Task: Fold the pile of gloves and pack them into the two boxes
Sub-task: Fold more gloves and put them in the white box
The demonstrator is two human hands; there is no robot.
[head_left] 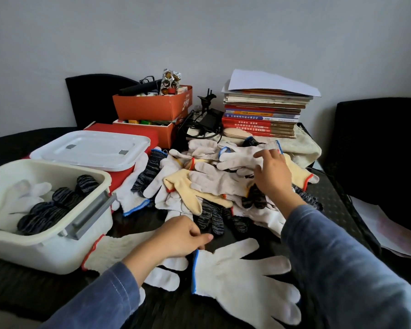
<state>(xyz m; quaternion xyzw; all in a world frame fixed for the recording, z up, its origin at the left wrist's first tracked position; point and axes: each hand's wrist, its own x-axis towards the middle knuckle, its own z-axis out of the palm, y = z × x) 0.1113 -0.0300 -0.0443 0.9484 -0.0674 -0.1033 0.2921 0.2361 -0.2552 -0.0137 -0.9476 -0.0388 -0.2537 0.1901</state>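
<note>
Reaching open-fingered onto the pile of gloves point(211, 184) at centre, the right hand point(271, 172) likely seeks a match, while the left hand point(178, 236), grip indeterminate, rests on a red-cuffed glove point(114, 248) beside the open box point(45, 241) at left; folding should follow.

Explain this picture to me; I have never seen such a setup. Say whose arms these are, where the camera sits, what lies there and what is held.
No machine here: a person works with bare hands, and the one picture comes from a camera on their head, looking down. On the table lies a pile of gloves. At left stands an open box with folded gloves inside, behind it a lidded box. One white glove lies flat in front. The right hand rests open on the pile and seems to hold nothing. The left hand is by that glove's cuff; whether it pinches anything I cannot tell. Books are stacked at the back.
</note>
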